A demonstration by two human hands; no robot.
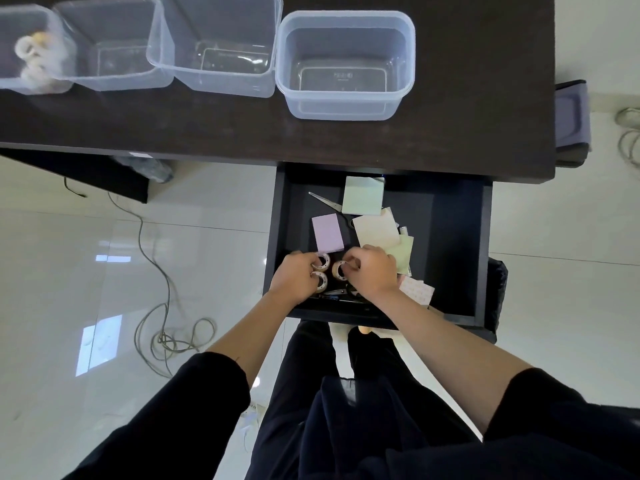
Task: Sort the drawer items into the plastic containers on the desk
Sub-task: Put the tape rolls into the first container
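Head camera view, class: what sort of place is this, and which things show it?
Probably an office or study: a dark desk, its open drawer holding sticky notes, scissors and tape rolls, and cables on a tiled floor.

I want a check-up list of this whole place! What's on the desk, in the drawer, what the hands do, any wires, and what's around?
Surface: dark desk with an open drawer below it.
Job's things: four clear containers; the leftmost container holds pale rolls, the rightmost container looks empty. In the drawer: tape rolls, purple pad, green pad, scissors.
Clutter: loose paper notes piled in the drawer.
Hands: left hand grips two tape rolls; right hand pinches a third.
Cables: grey cable coiled on the floor at left; more coils at right.
Surroundings: glossy white floor tiles.
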